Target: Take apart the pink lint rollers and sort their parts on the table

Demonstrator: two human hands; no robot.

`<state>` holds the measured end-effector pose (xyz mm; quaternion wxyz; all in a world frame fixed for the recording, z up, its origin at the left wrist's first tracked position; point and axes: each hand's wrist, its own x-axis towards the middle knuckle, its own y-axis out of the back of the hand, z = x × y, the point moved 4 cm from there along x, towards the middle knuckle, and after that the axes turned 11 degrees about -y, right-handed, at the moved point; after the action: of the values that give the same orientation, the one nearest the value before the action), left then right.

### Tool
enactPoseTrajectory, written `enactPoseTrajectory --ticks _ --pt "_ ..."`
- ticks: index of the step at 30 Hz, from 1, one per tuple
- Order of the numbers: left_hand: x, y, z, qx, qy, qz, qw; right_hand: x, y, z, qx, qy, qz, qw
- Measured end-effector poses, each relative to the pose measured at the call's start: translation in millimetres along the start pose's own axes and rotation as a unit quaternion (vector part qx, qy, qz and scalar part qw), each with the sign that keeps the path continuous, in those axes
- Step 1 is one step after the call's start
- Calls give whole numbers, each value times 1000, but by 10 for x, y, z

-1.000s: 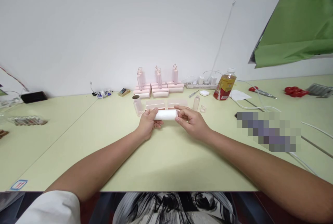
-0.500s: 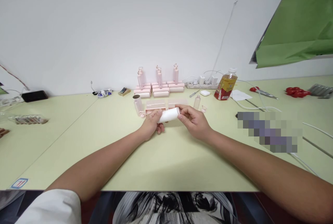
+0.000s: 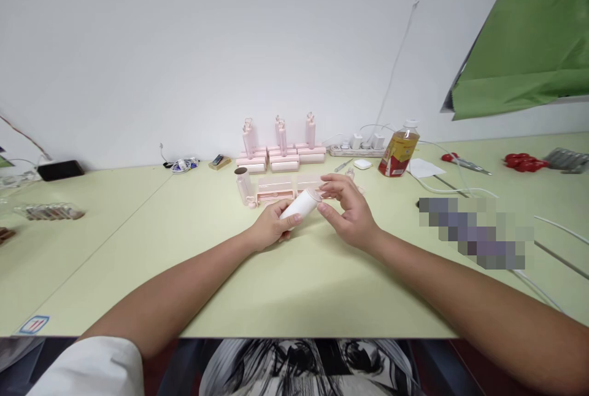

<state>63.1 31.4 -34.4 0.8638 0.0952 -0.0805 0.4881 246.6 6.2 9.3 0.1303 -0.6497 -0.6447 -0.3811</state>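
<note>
My left hand [image 3: 273, 224] is wrapped round a white lint roller roll [image 3: 300, 207], its pink-rimmed end tilted up to the right. Beside that end, my right hand [image 3: 348, 210] has its fingers spread and seems to hold nothing. Just behind the hands lie pink plastic roller cases [image 3: 275, 185], partly covered by the hands and the roll. An upright pale pink tube [image 3: 243, 185] with a brown cardboard rim stands left of the cases. A small pink handle piece [image 3: 251, 202] rests by its foot.
Against the wall, several pink rollers [image 3: 284, 164] lie in rows with handles [image 3: 282, 139] standing on them. A power strip [image 3: 356, 151], a drink bottle [image 3: 399, 149], red-handled pliers [image 3: 465, 163] and white cables are to the right. A phone [image 3: 61, 169] is far left.
The roll has tilted more steeply, its right end rising. My right hand has let go of that end and spread its fingers; my left hand still holds the roll.
</note>
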Motion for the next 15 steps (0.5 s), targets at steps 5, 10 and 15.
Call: enactPoseTrajectory --ticks 5,10,15 --pt "-13 -16 20 -7 -14 -16 1000 16 -29 -43 -20 -9 -66 998" --pt "-75 -85 80 5 -39 -67 997 -7 -103 2 29 -50 -130 990" --pt "-108 -108 116 27 -36 -73 996 27 -93 -9 4 -62 -164 984"
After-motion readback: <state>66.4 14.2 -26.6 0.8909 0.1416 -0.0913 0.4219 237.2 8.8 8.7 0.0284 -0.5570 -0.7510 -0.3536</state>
